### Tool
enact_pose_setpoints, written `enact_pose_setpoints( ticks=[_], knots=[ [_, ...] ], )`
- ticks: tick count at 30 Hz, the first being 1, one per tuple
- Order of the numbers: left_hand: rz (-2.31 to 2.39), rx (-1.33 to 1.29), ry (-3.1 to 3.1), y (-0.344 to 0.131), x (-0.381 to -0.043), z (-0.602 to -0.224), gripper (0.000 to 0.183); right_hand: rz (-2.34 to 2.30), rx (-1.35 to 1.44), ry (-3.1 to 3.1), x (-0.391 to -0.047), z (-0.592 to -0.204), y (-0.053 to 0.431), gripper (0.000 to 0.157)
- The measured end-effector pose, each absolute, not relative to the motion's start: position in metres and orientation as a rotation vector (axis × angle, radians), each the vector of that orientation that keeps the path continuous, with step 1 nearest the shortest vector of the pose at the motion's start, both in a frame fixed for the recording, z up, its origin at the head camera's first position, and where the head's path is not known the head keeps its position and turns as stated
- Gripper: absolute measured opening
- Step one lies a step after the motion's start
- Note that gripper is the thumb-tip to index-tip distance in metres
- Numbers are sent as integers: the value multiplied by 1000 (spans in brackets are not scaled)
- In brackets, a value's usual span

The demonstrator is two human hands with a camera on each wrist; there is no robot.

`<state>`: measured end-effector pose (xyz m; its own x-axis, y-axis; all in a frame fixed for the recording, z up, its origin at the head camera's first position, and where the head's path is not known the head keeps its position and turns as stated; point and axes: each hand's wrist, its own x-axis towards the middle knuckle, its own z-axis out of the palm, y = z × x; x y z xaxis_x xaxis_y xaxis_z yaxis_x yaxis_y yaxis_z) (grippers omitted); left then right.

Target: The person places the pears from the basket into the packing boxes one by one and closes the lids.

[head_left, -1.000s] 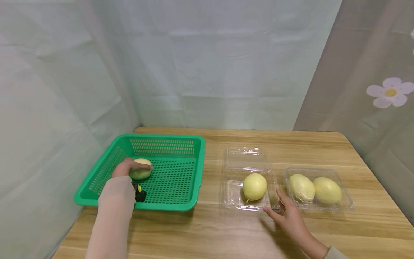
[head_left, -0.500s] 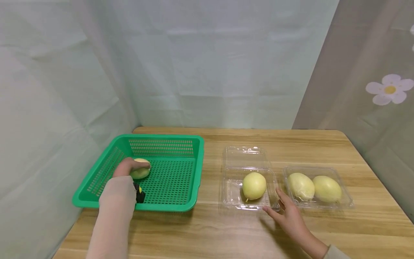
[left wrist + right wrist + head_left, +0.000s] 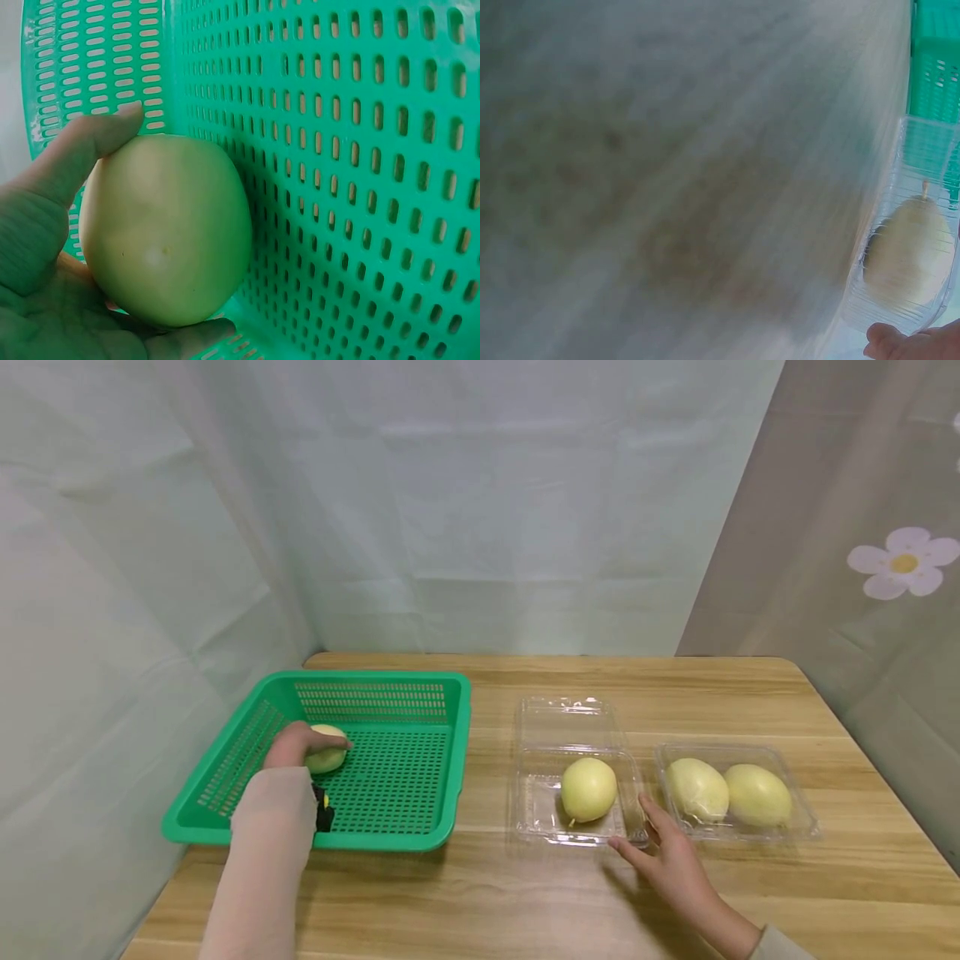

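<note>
Inside the green basket (image 3: 397,842), my left hand (image 3: 296,745) grips a pale yellow melon (image 3: 169,232). The left wrist view shows the thumb along one side of it and the fingers curled under the other; the melon lies close to the basket floor. My right hand (image 3: 678,872) has thumb and forefinger spread around the near right corner of a clear plastic clamshell box (image 3: 536,814), touching it. The box's lid (image 3: 567,724) is folded back. One melon (image 3: 588,791) with a short stem sits in it, also visible in the right wrist view (image 3: 911,251).
Right of my right hand stands a second clear box (image 3: 806,827) holding two melons (image 3: 757,796). A black object with a yellow mark (image 3: 324,810) shows by my left wrist. The wooden table (image 3: 480,902) is bordered by hanging cloth (image 3: 480,527).
The view has shifted slightly. My left hand stays on the melon in the basket, and my right hand keeps its place at the box corner.
</note>
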<state>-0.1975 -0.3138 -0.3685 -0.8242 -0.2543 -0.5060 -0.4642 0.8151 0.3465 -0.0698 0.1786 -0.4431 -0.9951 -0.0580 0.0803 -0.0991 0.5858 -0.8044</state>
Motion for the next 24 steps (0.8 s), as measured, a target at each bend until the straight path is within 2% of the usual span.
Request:
enact_pose_setpoints(
  ticks=[14,24],
  knots=[
    [694,-602,2511,-316,-199,-365,101,1378,190,-2721,-70,-446,179,78],
    [712,-569,2585,-315,-198,-363,94,1397,177,-2720,-68,-445,179,79]
  ],
)
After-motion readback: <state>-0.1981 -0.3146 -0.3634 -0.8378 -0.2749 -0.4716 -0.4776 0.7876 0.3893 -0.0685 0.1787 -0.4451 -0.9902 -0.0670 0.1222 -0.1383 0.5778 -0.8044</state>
